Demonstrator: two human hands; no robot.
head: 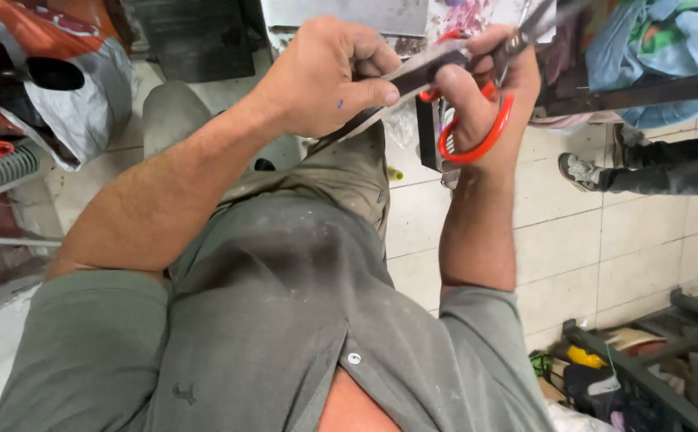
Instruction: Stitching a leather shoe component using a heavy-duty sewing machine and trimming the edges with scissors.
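1. Nearest the camera I see my own grey-green shirt (285,320), buttoned low, filling the near middle of the view, with my trousers (349,176) beyond it.
2. The thing in hand is a thin, flat, dark strip (413,74), held up in the far middle of the scene, tilted so its right end sits higher.
3. My left hand (325,76) is closed narrow on the strip, thumb on top and fingers curled underneath, pinching it steady.
4. My right hand (485,88) is wrapped through the red loops of a pair of scissors (477,132), fingers tight in the handles; the blades run up and to the right past the strip.
5. I cannot tell how far the blades stand apart, since the hand and the strip cover the pivot.
6. As I judge it, the cutting is under way or just starting: the strip looks whole where I can see it, and no cut-off piece shows.
7. Beyond, pale floor tiles (605,248) spread to the right, where another person's shoe (579,170) rests.
8. Far right hangs blue cloth (669,48); far left sits a grey and orange bag (69,88); near right lies a dark metal frame (645,376).
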